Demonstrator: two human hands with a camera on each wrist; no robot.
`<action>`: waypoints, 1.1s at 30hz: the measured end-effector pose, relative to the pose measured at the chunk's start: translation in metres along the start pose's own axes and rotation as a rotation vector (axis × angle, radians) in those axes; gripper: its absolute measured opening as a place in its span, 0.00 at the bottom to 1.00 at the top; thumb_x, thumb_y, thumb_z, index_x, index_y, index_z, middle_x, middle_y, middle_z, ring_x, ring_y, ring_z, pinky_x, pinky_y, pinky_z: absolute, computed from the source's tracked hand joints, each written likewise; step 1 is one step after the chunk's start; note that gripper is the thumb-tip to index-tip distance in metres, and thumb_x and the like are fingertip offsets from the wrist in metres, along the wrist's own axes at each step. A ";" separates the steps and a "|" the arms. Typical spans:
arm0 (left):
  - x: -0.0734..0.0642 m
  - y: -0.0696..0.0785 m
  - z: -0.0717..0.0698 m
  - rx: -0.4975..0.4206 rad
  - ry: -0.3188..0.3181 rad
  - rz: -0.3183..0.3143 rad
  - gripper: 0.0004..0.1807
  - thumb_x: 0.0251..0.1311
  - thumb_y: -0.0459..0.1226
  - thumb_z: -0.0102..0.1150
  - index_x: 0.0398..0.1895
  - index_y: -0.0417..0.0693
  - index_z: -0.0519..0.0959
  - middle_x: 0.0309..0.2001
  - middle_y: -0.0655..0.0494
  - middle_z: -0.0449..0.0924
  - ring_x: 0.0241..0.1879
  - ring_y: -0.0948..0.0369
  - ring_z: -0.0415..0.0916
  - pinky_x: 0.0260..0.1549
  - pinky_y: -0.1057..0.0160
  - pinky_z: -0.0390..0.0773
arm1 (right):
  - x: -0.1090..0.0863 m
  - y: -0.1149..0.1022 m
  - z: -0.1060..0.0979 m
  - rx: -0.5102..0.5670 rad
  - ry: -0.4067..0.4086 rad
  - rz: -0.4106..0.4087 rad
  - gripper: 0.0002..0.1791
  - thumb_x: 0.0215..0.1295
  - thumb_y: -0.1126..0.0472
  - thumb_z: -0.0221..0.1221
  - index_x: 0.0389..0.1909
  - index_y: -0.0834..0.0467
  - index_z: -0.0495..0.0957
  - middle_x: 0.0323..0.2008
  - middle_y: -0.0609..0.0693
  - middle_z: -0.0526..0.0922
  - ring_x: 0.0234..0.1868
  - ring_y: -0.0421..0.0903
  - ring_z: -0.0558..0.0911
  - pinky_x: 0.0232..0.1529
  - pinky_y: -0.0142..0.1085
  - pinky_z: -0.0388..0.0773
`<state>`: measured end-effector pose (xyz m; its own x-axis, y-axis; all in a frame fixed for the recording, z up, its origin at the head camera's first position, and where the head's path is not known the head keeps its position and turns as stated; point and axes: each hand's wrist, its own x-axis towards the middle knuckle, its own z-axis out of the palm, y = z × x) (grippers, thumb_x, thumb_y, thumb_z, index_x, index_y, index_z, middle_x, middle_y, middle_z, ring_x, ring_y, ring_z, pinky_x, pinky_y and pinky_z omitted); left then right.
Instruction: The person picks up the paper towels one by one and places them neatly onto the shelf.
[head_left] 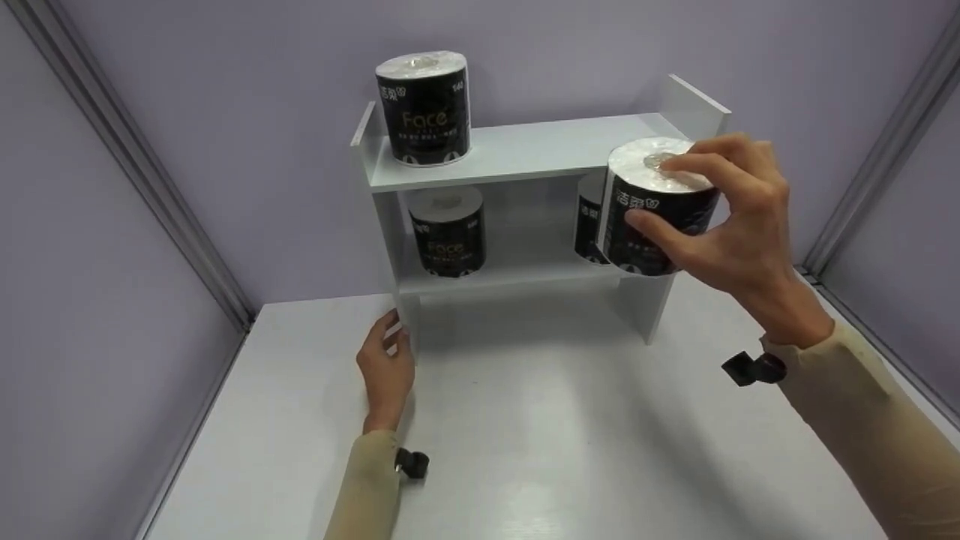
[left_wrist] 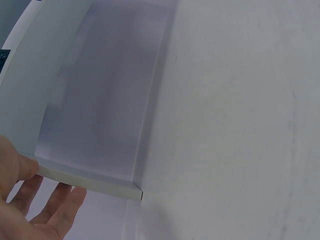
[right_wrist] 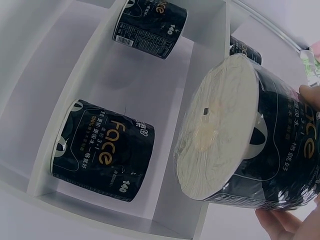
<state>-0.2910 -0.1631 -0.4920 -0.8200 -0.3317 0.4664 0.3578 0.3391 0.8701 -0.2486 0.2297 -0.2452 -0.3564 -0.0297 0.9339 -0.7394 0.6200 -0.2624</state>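
Observation:
My right hand [head_left: 739, 214] holds a black-wrapped paper roll [head_left: 660, 217] upright in front of the right end of the white shelf [head_left: 555, 146]. The thumb lies on its label and the fingers are at its top. Seen from the right wrist, the roll's white end [right_wrist: 215, 130] faces the shelf. Low on the left, my left hand [head_left: 386, 367] grips the shelf's side panel [left_wrist: 90, 182], thumb on one face and fingers on the other. A second roll [head_left: 424, 112] stands on the top board's left end. Two more, a left one [head_left: 450, 236] and a partly hidden right one [head_left: 589, 217], stand on the middle board.
The shelf stands on a white table [head_left: 510, 442] against a pale back wall [head_left: 540, 45]. Metal-framed side walls [head_left: 135, 285] close in both sides. Upright end pieces [head_left: 697, 105] rise above the top board.

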 end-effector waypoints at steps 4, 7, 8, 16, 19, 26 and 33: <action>-0.001 0.000 0.001 0.001 -0.007 -0.011 0.21 0.77 0.30 0.58 0.70 0.38 0.77 0.66 0.41 0.81 0.59 0.44 0.84 0.57 0.48 0.87 | 0.003 0.002 -0.001 0.003 0.008 -0.013 0.25 0.39 0.53 0.83 0.41 0.60 0.91 0.42 0.62 0.85 0.49 0.36 0.70 0.51 0.37 0.61; -0.001 0.000 0.002 0.001 -0.011 -0.018 0.21 0.77 0.30 0.58 0.70 0.39 0.77 0.66 0.41 0.81 0.59 0.45 0.84 0.58 0.48 0.87 | 0.005 0.002 -0.001 0.007 0.009 -0.007 0.25 0.39 0.53 0.83 0.40 0.60 0.91 0.42 0.62 0.85 0.49 0.35 0.70 0.51 0.37 0.61; -0.001 -0.001 0.002 0.000 -0.012 -0.018 0.21 0.77 0.30 0.58 0.70 0.39 0.77 0.66 0.41 0.81 0.60 0.45 0.84 0.58 0.48 0.87 | 0.005 0.002 -0.001 0.008 0.009 -0.004 0.25 0.39 0.54 0.83 0.40 0.60 0.91 0.42 0.61 0.85 0.49 0.35 0.70 0.51 0.36 0.61; -0.002 -0.001 0.000 -0.014 -0.012 -0.014 0.21 0.77 0.30 0.59 0.70 0.40 0.77 0.67 0.42 0.80 0.60 0.44 0.84 0.58 0.47 0.87 | 0.013 0.003 0.000 0.005 0.000 0.005 0.25 0.39 0.54 0.83 0.41 0.59 0.91 0.43 0.59 0.85 0.50 0.34 0.70 0.53 0.36 0.61; -0.001 -0.001 0.000 -0.007 -0.010 -0.015 0.21 0.77 0.31 0.59 0.70 0.40 0.78 0.67 0.42 0.81 0.60 0.44 0.84 0.58 0.47 0.87 | 0.016 0.003 0.000 0.007 0.000 0.003 0.25 0.40 0.54 0.83 0.42 0.59 0.91 0.43 0.56 0.85 0.50 0.34 0.69 0.53 0.36 0.62; -0.001 -0.001 0.000 0.005 -0.004 -0.019 0.21 0.77 0.30 0.59 0.70 0.38 0.77 0.66 0.41 0.80 0.59 0.44 0.84 0.57 0.47 0.87 | 0.022 0.000 0.000 -0.004 0.007 -0.002 0.25 0.41 0.52 0.83 0.42 0.57 0.91 0.43 0.43 0.83 0.50 0.34 0.69 0.53 0.36 0.62; 0.000 0.000 0.001 0.007 -0.005 -0.001 0.21 0.76 0.28 0.58 0.70 0.36 0.77 0.66 0.39 0.80 0.59 0.42 0.84 0.57 0.46 0.87 | 0.025 0.000 -0.001 -0.011 0.001 -0.020 0.25 0.42 0.51 0.83 0.42 0.57 0.91 0.43 0.54 0.85 0.49 0.34 0.69 0.53 0.37 0.61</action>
<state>-0.2911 -0.1622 -0.4926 -0.8227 -0.3278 0.4645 0.3534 0.3452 0.8695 -0.2566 0.2300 -0.2218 -0.3412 -0.0410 0.9391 -0.7399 0.6279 -0.2415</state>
